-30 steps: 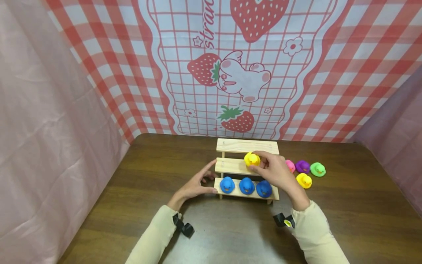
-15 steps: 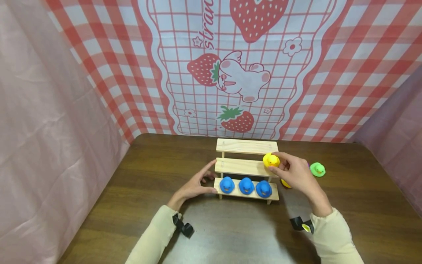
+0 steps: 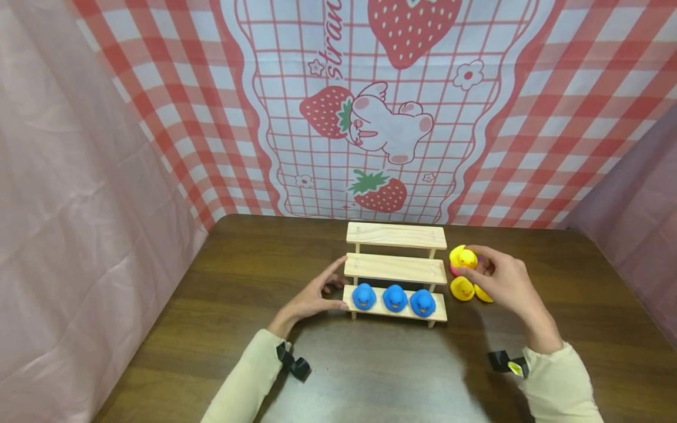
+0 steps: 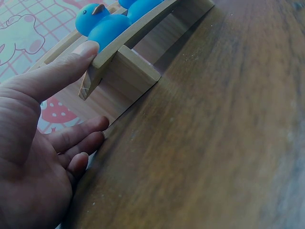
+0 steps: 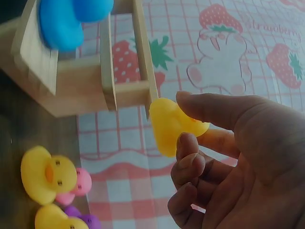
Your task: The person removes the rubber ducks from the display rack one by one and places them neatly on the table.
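Observation:
My right hand [image 3: 505,279] pinches a yellow rubber duck [image 3: 463,257] between thumb and fingers, just off the right end of a three-tier wooden shelf rack [image 3: 394,267]. The held duck [image 5: 164,126] is seen close up in the right wrist view. At the rack's left end is my left hand [image 3: 312,296]; its thumb touches the end of the bottom tier and its index fingertip is at the middle tier. Those other fingers [image 4: 78,136] lie loosely bent beside the rack's side. Three blue ducks [image 3: 395,298] stand in a row on the bottom tier.
Two more yellow ducks [image 3: 462,289] sit on the brown table [image 3: 338,364] right of the rack. Behind them are a pink duck [image 5: 82,182] and a purple duck [image 5: 88,220], partly covered. A strawberry-print cloth [image 3: 370,117] hangs at the table's back edge.
My right hand has carried the yellow duck rightward from over the middle tier to beyond the rack's right end, now hiding the green duck. The left hand has stayed put.

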`<state>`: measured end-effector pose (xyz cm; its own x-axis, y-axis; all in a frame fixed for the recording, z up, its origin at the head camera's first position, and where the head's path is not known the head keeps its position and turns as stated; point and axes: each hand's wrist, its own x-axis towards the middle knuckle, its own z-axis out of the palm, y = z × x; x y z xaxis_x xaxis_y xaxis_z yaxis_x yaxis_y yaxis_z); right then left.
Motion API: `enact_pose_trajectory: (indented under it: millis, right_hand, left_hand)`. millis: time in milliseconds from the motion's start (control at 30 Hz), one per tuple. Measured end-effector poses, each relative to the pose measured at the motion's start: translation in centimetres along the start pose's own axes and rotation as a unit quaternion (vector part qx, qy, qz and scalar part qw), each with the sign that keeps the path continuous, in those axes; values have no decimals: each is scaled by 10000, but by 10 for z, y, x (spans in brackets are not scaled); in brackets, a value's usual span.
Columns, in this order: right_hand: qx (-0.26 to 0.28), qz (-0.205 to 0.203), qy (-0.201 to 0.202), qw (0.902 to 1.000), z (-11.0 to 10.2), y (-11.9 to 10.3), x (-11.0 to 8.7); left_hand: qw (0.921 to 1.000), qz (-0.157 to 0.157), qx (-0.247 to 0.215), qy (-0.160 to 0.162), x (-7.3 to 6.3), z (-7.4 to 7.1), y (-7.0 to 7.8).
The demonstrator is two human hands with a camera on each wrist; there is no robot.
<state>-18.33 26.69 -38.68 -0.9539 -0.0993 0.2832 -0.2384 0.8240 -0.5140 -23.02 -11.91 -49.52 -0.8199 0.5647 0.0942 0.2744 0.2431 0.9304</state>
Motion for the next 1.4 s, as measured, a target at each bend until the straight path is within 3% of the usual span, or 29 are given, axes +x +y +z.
enact_pose_trajectory:
  millis: [467, 900, 1167, 1400]
  right_hand:
    - [-139, 599, -151, 9980, -14, 42, -12]
    - [-266, 630, -35, 9977, -18, 80, -25]
    - [-290, 952, -367, 9944, -15, 96, -33]
    - [-452, 795, -333, 9953, -12, 108, -37]
  left_hand:
    - [10000, -6, 10, 3, 0, -1, -2]
    - [10000, -44, 52, 12, 1, 0, -3]
    - [10000, -46, 42, 14, 1, 0, -1]
    - [10000, -28, 4, 12, 1, 0, -2]
